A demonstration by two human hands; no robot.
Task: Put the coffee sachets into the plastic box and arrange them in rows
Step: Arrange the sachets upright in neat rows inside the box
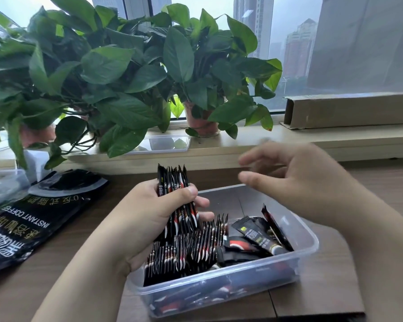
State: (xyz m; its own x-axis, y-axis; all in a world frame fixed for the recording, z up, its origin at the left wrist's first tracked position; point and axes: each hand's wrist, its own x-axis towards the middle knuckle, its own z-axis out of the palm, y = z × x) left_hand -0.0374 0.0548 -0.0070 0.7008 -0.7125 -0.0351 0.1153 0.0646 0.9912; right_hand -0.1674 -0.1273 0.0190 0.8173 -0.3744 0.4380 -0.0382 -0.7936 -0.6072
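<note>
A clear plastic box [305,249] stands on the wooden table in front of me. Inside it, several black-and-red coffee sachets [189,252] stand on edge in rows at the left. A few loose sachets [256,235] lie slanted at the right. My left hand [147,219] grips an upright bundle of sachets [172,182] over the box's left end. My right hand [307,182] hovers blurred above the box's far right corner, fingers spread, holding nothing.
A black instant coffee bag [26,224] lies flat on the table at the left. Potted plants [126,73] fill the windowsill behind, with a clear lid [168,144] and a long cardboard box [349,110]. Another clear container [0,184] sits at the far left.
</note>
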